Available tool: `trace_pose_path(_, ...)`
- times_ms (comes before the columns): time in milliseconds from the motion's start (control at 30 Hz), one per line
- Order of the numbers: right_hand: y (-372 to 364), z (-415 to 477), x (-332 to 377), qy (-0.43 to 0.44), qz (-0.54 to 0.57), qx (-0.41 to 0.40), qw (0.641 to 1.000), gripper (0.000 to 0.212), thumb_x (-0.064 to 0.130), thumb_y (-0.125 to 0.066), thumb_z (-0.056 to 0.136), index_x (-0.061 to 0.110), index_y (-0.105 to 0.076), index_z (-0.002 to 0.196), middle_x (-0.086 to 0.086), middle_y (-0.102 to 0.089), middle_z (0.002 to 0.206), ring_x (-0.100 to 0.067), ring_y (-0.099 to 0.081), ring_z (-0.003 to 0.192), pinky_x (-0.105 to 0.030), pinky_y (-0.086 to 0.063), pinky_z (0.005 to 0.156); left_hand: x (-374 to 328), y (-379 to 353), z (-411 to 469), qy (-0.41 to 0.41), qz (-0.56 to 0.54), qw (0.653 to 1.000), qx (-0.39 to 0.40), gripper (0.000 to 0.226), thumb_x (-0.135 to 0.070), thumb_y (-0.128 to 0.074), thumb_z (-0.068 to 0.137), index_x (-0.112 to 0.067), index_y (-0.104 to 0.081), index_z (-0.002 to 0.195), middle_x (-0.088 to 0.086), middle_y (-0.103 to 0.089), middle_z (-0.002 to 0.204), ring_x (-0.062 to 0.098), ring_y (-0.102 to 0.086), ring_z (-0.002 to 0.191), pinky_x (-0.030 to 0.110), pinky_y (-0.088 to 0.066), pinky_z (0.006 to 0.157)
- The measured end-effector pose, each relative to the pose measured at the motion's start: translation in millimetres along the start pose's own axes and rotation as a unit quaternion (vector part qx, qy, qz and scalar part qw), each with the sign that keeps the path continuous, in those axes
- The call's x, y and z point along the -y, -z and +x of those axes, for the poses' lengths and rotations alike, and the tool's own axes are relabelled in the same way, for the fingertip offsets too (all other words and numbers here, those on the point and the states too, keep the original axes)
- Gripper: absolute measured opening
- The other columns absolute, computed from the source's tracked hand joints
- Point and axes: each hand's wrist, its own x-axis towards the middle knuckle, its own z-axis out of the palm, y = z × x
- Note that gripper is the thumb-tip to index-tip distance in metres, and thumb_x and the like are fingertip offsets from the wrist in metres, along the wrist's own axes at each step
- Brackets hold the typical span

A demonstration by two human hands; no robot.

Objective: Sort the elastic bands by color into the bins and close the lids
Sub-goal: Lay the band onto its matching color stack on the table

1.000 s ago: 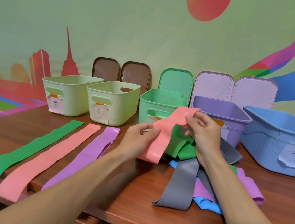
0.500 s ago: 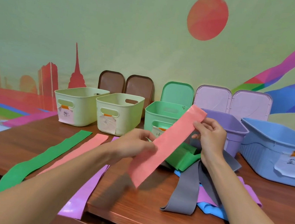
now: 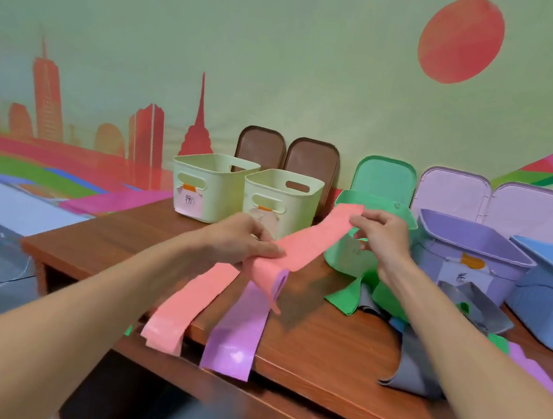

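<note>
Currently held aslant above the brown wooden table point(image 3: 305, 336): long salmon-pink elastic band point(image 3: 312, 244), lower end gripped in the left hand's point(image 3: 243, 243) curled fingers, upper end pinched by the right hand point(image 3: 382, 235), just before the open mint-green plastic bin point(image 3: 341, 263).

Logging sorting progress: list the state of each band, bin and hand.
Held pink band: stretched between both hands.
Left hand: grips lower end.
Right hand: pinches upper end.
Flat pink band: overhanging table edge.
Purple band: overhanging likewise.
Cream bins: open.
Green bin: open.
Purple bin: open.
Blue bin: open.
</note>
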Motion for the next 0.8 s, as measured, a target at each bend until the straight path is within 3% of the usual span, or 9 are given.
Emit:
trace_pose_path(100,-42,-1,0,-0.005,-0.021,0.027,0.999,0.009,0.008,-0.071,0.079,0.015,-0.066,0.082,-0.002,-0.064,0.073,-0.014,-0.054,0.058,-0.024,-0.039,0.049,21,26,-13,0.027,-0.024,0.999,-0.017,0.018,-0.024,-0.071,0.084,-0.007,-0.068,0.080,0.007,-0.064,0.080,0.015,-0.055,0.066,0.021,-0.042,0.054)
trace_pose_path(167,-70,0,-4,-0.005,-0.049,0.050,0.998,0.014,0.008,-0.072,0.076,0.018,-0.065,0.073,-0.001,-0.063,0.071,-0.014,-0.054,0.058,-0.025,-0.039,0.051,36,42,-20,0.051,-0.032,0.997,-0.039,0.018,-0.028,-0.072,0.083,-0.012,-0.068,0.076,0.005,-0.065,0.078,0.015,-0.056,0.064,0.024,-0.042,0.056)
trace_pose_path(267,-106,1,-10,0.023,-0.144,0.088,0.985,0.011,0.014,-0.077,0.074,0.020,-0.068,0.075,0.002,-0.066,0.081,-0.014,-0.059,0.076,-0.028,-0.048,0.072,55,61,-28,0.084,-0.039,0.994,-0.064,0.016,-0.026,-0.072,0.083,-0.013,-0.067,0.078,0.005,-0.064,0.076,0.014,-0.054,0.063,0.024,-0.042,0.057)
trace_pose_path(333,-123,1,-16,0.041,-0.212,0.111,0.970,0.009,0.018,-0.078,0.075,0.018,-0.072,0.081,0.002,-0.067,0.087,-0.013,-0.060,0.086,-0.027,-0.046,0.079,64,69,-32,0.111,-0.027,0.991,-0.070,0.016,-0.028,-0.072,0.083,-0.014,-0.068,0.078,0.003,-0.063,0.073,0.013,-0.053,0.062,0.023,-0.041,0.056)
trace_pose_path(433,-143,-1,-24,0.069,-0.287,0.142,0.945,0.007,0.017,-0.074,0.079,0.010,-0.073,0.081,-0.001,-0.066,0.083,-0.016,-0.061,0.084,-0.028,-0.047,0.078,77,73,-32,0.143,-0.054,0.985,-0.080,0.014,-0.027,-0.072,0.083,-0.013,-0.069,0.079,0.004,-0.064,0.072,0.014,-0.053,0.060,0.024,-0.042,0.055)
trace_pose_path(567,-161,5,-39,0.097,-0.364,0.152,0.914,0.015,0.028,-0.074,0.080,0.019,-0.068,0.069,0.000,-0.068,0.082,-0.021,-0.063,0.085,-0.038,-0.051,0.079,93,68,-26,0.159,-0.110,0.977,-0.087,0.010,-0.020,-0.071,0.083,-0.012,-0.070,0.077,0.006,-0.068,0.074,0.016,-0.058,0.061,0.024,-0.046,0.057)
trace_pose_path(800,-172,15,-59,0.103,-0.447,0.139,0.878,0.016,0.037,-0.073,0.080,0.021,-0.071,0.080,-0.002,-0.071,0.088,-0.024,-0.063,0.084,-0.039,-0.054,0.076,105,58,-15,0.192,-0.116,0.972,-0.065,0.008,-0.017,-0.069,0.085,-0.010,-0.067,0.081,0.005,-0.066,0.073,0.015,-0.058,0.059,0.021,-0.048,0.056)
